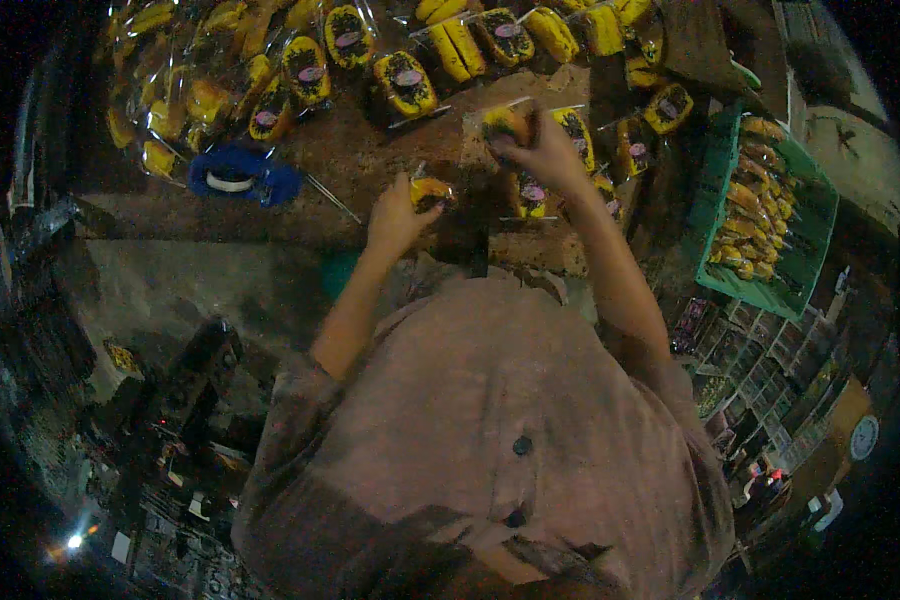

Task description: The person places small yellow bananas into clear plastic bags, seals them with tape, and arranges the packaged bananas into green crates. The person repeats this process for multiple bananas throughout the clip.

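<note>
My left hand (405, 210) is closed on a small wrapped bread piece (432, 191), yellow and brown, near the front edge of the wooden table (360, 140). My right hand (540, 150), higher and further right, grips another wrapped bread (502, 122) with a yellow top. Around it lie wrapped breads (634, 146) with yellow, dark-speckled tops and pink labels. Several more (405, 82) are spread along the back of the table, and a pile of bagged ones (175, 105) is at the left.
A blue object with a white ring (232, 178), perhaps a tape dispenser, lies at the left, beside thin rods (332, 198). A green crate (712, 240) of bagged breads stands at the right, above wire racks or trays (760, 340). Dark equipment (190, 380) is at lower left.
</note>
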Tool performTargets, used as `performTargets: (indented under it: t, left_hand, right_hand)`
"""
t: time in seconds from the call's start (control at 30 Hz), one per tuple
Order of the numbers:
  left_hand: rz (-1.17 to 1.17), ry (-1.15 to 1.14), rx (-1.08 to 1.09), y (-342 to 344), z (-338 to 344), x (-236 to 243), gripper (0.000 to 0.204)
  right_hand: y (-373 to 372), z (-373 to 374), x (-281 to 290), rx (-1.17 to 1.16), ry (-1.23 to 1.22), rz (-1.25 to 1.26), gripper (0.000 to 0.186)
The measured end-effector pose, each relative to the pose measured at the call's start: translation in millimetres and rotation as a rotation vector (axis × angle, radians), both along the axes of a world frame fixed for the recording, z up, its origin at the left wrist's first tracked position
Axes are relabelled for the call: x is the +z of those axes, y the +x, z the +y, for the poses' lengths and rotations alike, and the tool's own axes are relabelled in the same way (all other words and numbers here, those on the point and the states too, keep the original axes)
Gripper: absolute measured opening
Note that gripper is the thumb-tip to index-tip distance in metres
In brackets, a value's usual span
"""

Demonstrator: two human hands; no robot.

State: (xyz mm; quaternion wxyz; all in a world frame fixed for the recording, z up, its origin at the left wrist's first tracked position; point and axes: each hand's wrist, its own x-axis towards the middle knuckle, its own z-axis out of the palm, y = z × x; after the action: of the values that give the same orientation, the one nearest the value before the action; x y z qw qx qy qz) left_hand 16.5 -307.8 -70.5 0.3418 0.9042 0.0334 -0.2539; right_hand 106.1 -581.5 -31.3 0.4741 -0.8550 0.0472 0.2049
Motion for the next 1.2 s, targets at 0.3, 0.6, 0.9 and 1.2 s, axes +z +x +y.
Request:
performTargets:
  t: [0.3, 0.6, 0.9, 1.2]
  left_hand:
    - [0.062, 0.068, -0.34, 55, 12, -16, 0.078]
    - [0.08, 0.152, -0.131, 33, -4, 28, 0.064]
    - [-0.111, 0.077, -0.323, 61, -28, 12, 0.068]
    - [-0.042, 0.207, -0.384, 27, -40, 8, 0.07]
  right_hand:
    - [-55, -32, -14, 1.353, -0.784, -0.485, 0.058]
    - [-55, -35, 17, 1.322, -0.709, -0.279, 0.036]
    - [-132, -66, 12, 0.487, -0.595, 0.268, 0.067]
    - [52, -118, 11, 0.464, 0.133, 0.519, 0.088]
